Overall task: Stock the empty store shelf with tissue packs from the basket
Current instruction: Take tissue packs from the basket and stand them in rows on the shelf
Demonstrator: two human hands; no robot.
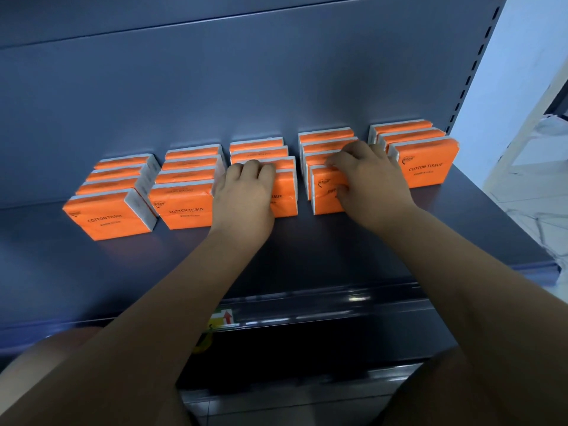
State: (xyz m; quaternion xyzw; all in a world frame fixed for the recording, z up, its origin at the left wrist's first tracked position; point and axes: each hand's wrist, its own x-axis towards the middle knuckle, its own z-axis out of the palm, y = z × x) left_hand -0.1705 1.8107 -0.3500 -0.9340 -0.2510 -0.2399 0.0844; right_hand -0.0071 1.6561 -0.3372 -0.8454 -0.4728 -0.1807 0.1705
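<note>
Head view shows left hand (244, 195) fingers (261, 170) clenched over the middle pack (285, 192), right hand (372, 182) grasping the next pack (325, 187), both on the shelf (307, 256).

The shelf (307, 250) lies bare from the 5 rows of tissue packs (190, 207) forward to the price rail (338, 298), so my arms reach in freely there. Left of row 1 the shelf is bare too. Above the packs there is open room up the back panel (276, 87), which closes off everything behind the rows. Only slim gaps separate the rows. My left hand (246, 192) grips the front pack of row 3 and covers the gap toward row 2. My right hand (368, 179) grips row 4's front pack and fills the gap toward row 5. The slotted post (473, 72) bounds the right side.
</note>
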